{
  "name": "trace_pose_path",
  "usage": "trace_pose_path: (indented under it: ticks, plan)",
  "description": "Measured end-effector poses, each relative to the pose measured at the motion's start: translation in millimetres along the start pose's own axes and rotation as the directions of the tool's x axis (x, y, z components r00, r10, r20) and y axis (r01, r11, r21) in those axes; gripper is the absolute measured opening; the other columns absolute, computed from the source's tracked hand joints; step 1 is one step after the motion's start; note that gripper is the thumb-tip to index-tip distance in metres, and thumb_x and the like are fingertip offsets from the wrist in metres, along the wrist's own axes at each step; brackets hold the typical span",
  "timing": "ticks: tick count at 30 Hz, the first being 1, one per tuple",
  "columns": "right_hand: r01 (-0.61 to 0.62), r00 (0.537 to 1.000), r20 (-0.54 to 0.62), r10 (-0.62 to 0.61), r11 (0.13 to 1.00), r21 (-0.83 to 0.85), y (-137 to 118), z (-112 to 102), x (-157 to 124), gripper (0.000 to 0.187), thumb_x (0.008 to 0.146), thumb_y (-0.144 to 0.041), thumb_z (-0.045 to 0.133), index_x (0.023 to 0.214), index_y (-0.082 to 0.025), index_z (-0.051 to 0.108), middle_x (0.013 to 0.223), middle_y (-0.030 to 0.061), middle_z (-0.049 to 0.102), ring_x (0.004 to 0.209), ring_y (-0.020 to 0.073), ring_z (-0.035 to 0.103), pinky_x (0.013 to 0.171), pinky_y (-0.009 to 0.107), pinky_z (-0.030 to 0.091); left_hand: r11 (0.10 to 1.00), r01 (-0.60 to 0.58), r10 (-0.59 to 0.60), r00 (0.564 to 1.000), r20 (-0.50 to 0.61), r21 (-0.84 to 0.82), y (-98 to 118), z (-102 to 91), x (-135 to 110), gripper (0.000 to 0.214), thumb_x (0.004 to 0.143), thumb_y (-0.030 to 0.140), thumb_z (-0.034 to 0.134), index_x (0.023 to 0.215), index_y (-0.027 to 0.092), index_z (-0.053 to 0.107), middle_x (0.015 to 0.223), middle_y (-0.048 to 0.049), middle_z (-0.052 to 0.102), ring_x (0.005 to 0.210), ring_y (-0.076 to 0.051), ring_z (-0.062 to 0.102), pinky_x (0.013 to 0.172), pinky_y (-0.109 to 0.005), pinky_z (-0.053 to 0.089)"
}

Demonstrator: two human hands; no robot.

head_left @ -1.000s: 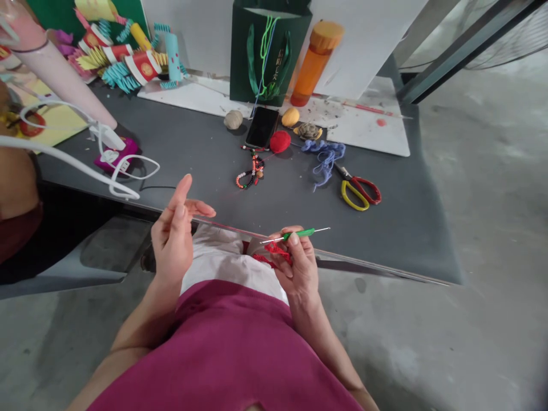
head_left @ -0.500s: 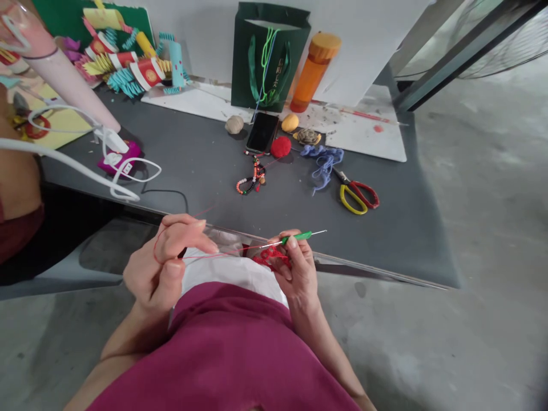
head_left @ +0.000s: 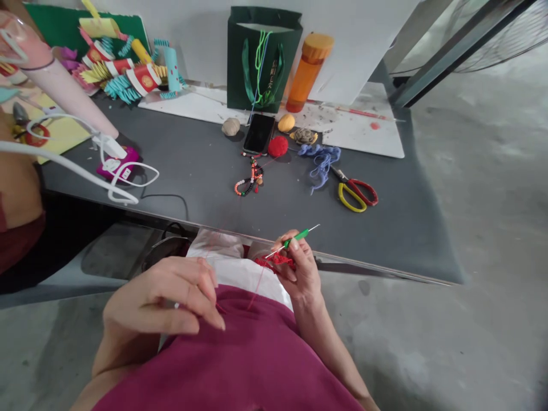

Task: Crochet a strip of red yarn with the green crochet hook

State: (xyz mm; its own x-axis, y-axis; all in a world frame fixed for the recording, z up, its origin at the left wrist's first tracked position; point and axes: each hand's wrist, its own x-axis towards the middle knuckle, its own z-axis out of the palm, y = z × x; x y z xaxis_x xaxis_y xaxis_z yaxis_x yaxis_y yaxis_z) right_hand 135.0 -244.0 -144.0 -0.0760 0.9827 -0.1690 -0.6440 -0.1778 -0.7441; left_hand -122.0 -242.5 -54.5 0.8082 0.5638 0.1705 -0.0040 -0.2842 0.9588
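Observation:
My right hand (head_left: 302, 271) is closed on a green-handled crochet hook (head_left: 295, 238) and pinches a small piece of red crochet work (head_left: 276, 261) against it, just below the table's front edge. A thin red yarn strand (head_left: 257, 282) runs down from the work toward my left hand (head_left: 171, 297). That hand hovers low over my magenta top, fingers curled and close together, with the strand near its fingertips. A red yarn ball (head_left: 278, 146) lies on the grey table (head_left: 205, 165).
On the table lie a phone (head_left: 259, 133), a bead string (head_left: 248, 180), blue yarn (head_left: 321, 157), red-and-yellow scissors (head_left: 355, 193), a green gift bag (head_left: 262, 60) and an orange bottle (head_left: 308, 71). Paper crafts (head_left: 128, 68) and white cables (head_left: 107, 165) fill the left. Another person's arm (head_left: 17, 182) is at the far left.
My left hand dropped from raised and open near the table edge to low over my lap, pulling the red strand down and left. The right hand stayed put with the hook.

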Motion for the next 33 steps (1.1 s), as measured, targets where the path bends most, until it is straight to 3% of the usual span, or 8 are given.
trace_pose_path:
  ticks: [4, 9, 11, 16, 18, 23, 28, 33]
  plan:
    - [-0.057, 0.996, 0.072, 0.06, 0.998, -0.035, 1, 2, -2, 0.037, 0.072, -0.054, 0.09, 0.076, -0.023, 0.07, 0.055, -0.0045, 0.07, 0.028, -0.0005, 0.014, 0.029, 0.014, 0.009, 1.0, 0.007, -0.012, 0.979, 0.202, 0.024, -3, -15.8, 5, 0.048, 0.082, 0.03, 0.085, 0.127, 0.045, 0.077, 0.098, -0.0062, 0.085, 0.081, -0.026, 0.081, 0.119, -0.052, 0.046]
    - [-0.048, 0.994, 0.097, 0.05, 0.999, -0.023, 0, -3, -3, 0.039, 0.073, -0.055, 0.089, 0.076, -0.022, 0.068, 0.058, -0.0031, 0.073, 0.027, -0.001, 0.014, 0.028, 0.015, 0.009, 0.911, -0.355, 0.353, 0.934, -0.048, -0.209, -57, -47.7, -10, 0.038, 0.083, 0.065, 0.072, 0.058, 0.038, 0.077, 0.044, -0.0006, 0.062, 0.036, -0.016, 0.057, 0.07, -0.045, 0.068]
    - [-0.042, 0.994, 0.1, 0.042, 0.999, 0.002, -1, -5, -2, 0.038, 0.073, -0.054, 0.089, 0.075, -0.023, 0.068, 0.056, -0.0042, 0.072, 0.027, -0.0009, 0.013, 0.027, 0.014, 0.009, 0.98, -0.099, -0.008, 0.842, -0.54, -0.17, -77, -53.6, -19, 0.058, 0.08, 0.074, 0.07, 0.045, 0.028, 0.062, 0.043, -0.0005, 0.055, 0.037, -0.015, 0.054, 0.064, -0.048, 0.067]
    - [-0.056, 0.994, 0.09, 0.055, 0.998, 0.002, -1, -7, -2, 0.04, 0.072, -0.056, 0.09, 0.075, -0.022, 0.069, 0.059, -0.0028, 0.073, 0.028, -0.001, 0.014, 0.026, 0.013, 0.011, 0.863, 0.504, -0.374, 0.581, -0.723, -0.041, -77, -47.7, -27, 0.036, 0.087, 0.051, 0.074, 0.105, 0.02, 0.081, 0.09, -0.011, 0.08, 0.08, -0.025, 0.074, 0.074, -0.041, 0.063]
    - [-0.053, 0.995, 0.088, 0.052, 0.999, 0.01, 0, -6, -1, 0.039, 0.073, -0.055, 0.09, 0.075, -0.022, 0.069, 0.059, -0.0024, 0.074, 0.027, -0.0012, 0.014, 0.026, 0.013, 0.011, 0.707, 0.692, -0.282, 0.463, -0.84, 0.144, -69, -43.4, -22, 0.04, 0.088, 0.053, 0.069, 0.109, 0.021, 0.081, 0.098, -0.0105, 0.079, 0.083, -0.025, 0.072, 0.078, -0.04, 0.06]
    - [-0.061, 0.992, 0.111, 0.057, 0.998, 0.03, 3, -3, 0, 0.035, 0.074, -0.052, 0.089, 0.076, -0.022, 0.07, 0.061, -0.0016, 0.076, 0.027, -0.0017, 0.013, 0.027, 0.013, 0.009, 0.449, 0.7, 0.121, 0.569, -0.814, 0.556, -68, -33.9, 25, 0.026, 0.091, 0.047, 0.067, 0.1, 0.028, 0.082, 0.101, -0.0112, 0.076, 0.1, -0.034, 0.064, 0.1, -0.056, 0.042]
    - [-0.072, 0.991, 0.117, 0.069, 0.997, 0.022, 5, -4, 0, 0.034, 0.076, -0.052, 0.088, 0.077, -0.023, 0.071, 0.06, -0.0026, 0.075, 0.028, -0.0017, 0.014, 0.028, 0.014, 0.008, 0.394, 0.561, -0.044, 0.803, -0.595, 0.728, -86, -27.0, 102, 0.023, 0.098, 0.036, 0.063, 0.106, 0.022, 0.079, 0.107, -0.0137, 0.077, 0.111, -0.035, 0.06, 0.109, -0.059, 0.029]
    - [-0.101, 0.989, 0.106, 0.1, 0.995, 0.013, 6, -5, 1, 0.038, 0.074, -0.054, 0.089, 0.076, -0.022, 0.07, 0.059, -0.0021, 0.074, 0.028, -0.0014, 0.015, 0.029, 0.016, 0.007, 0.332, 0.639, -0.179, 0.765, -0.619, 0.694, -102, -42.8, 144, 0.031, 0.103, 0.025, 0.05, 0.123, 0.016, 0.071, 0.115, -0.0182, 0.077, 0.115, -0.036, 0.063, 0.107, -0.056, 0.032]
